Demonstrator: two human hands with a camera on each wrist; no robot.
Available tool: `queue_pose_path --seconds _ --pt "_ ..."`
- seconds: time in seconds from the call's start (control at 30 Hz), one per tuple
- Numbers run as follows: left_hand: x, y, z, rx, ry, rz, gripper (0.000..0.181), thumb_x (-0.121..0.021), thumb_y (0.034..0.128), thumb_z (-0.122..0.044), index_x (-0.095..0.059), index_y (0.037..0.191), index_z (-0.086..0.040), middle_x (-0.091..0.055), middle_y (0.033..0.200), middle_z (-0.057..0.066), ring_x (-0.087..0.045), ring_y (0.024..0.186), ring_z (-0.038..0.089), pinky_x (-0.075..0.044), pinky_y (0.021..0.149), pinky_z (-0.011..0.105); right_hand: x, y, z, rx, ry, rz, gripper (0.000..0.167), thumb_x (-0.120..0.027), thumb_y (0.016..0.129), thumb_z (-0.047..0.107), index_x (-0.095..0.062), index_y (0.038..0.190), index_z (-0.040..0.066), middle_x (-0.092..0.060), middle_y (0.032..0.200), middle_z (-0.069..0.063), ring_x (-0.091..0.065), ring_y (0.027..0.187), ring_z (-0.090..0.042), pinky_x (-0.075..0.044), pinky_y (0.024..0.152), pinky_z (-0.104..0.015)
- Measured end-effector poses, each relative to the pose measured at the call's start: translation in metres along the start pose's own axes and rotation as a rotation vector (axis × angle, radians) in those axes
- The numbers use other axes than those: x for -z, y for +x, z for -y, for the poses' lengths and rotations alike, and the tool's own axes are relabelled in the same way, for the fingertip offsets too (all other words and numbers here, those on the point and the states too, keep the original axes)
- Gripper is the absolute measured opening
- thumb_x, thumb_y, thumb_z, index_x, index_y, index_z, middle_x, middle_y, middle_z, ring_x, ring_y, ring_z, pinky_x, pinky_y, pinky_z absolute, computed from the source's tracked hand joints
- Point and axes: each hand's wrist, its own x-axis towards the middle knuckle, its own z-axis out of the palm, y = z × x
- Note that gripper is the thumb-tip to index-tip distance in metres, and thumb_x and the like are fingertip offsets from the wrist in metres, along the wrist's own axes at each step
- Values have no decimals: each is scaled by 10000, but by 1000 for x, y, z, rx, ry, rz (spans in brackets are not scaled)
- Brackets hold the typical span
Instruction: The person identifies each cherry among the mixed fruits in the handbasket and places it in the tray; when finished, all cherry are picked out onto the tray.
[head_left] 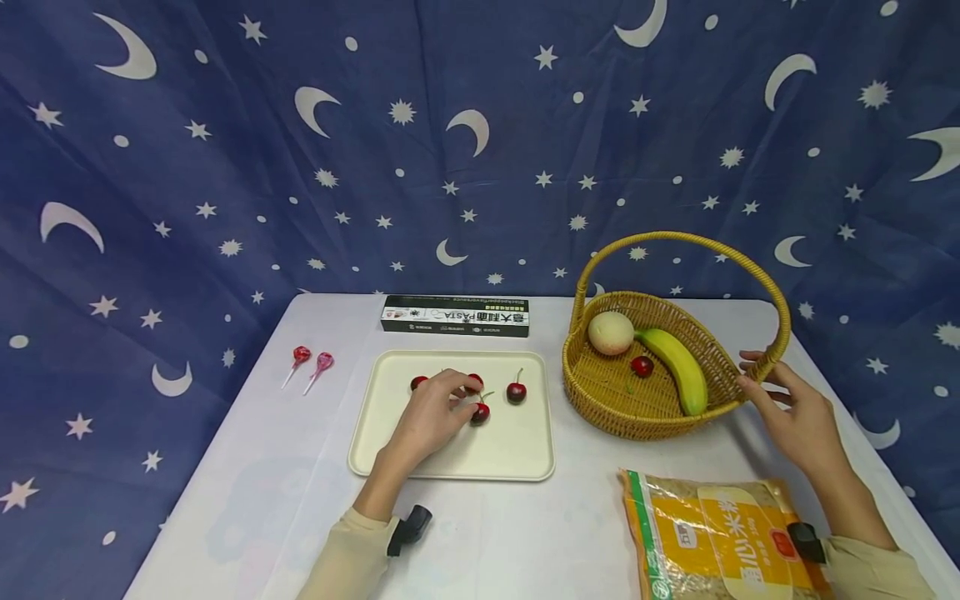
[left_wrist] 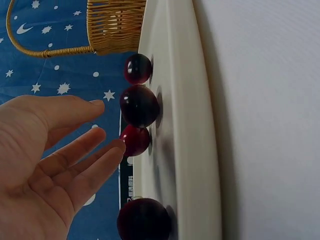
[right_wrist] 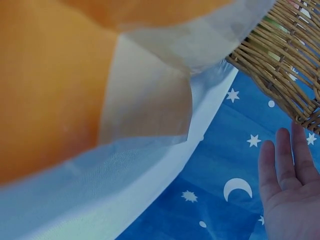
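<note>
Several dark red cherries lie on a cream tray (head_left: pixel 450 467). My left hand (head_left: pixel 435 412) reaches over them, and its fingertips are close to one cherry (head_left: pixel 480 414). In the left wrist view, a gap shows between thumb and fingers, with cherries (left_wrist: pixel 139 106) just beyond; whether a fingertip touches one I cannot tell. My right hand (head_left: pixel 802 412) holds the wicker basket (head_left: pixel 622 423) at its right rim, by the foot of the handle; three fingers stretch out below in the right wrist view. Inside the basket are a banana (head_left: pixel 678 367), a pale round fruit (head_left: pixel 611 333) and a cherry (head_left: pixel 642 366).
A yellow-orange bag of grain (head_left: pixel 712 533) lies in front of the basket, under the right forearm. Behind the tray stands a black-and-white pasta box (head_left: pixel 455 316). Two lollipops (head_left: pixel 301 355) lie left of the tray. A starry blue cloth (head_left: pixel 480 167) hangs behind the table.
</note>
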Motion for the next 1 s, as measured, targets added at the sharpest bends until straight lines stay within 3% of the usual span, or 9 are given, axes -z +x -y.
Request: queue_pose_path --seconds 0.3,0.5,0.73,1.0 --pt "-4 10 -9 -83 -12 4 262 -798 897 -26 -792 1152 -86 -773 1130 97 -750 989 263 -631 908 404 1 1 1 -2 -5 1 404 -708 1040 278 -650 1418 147 -476 1143 501 -415 1061 320 -364 813 75" --pt "-9 16 -17 -82 7 16 270 -810 910 -84 -791 1170 -152 -775 1149 76 -755 969 277 -553 932 425 0 1 0 4 -12 -2 402 -710 1040 276 -650 1415 148 -467 1160 512 -413 1063 320 -365 816 72" --pt "-17 29 -32 -123 -25 56 282 -783 927 -71 -771 1204 -124 -756 1222 48 -762 1052 273 -643 916 387 0 1 -1 26 6 -14 377 -716 1035 241 -669 1394 137 -508 1151 490 -444 1069 311 -387 822 68" --pt "-30 43 -50 -208 -23 74 296 -794 926 -78 -766 1213 -142 -756 1220 44 -775 1048 282 -637 892 350 0 0 0 8 -3 -7 381 -711 1039 266 -662 1396 140 -493 1162 488 -433 1061 309 -386 818 65"
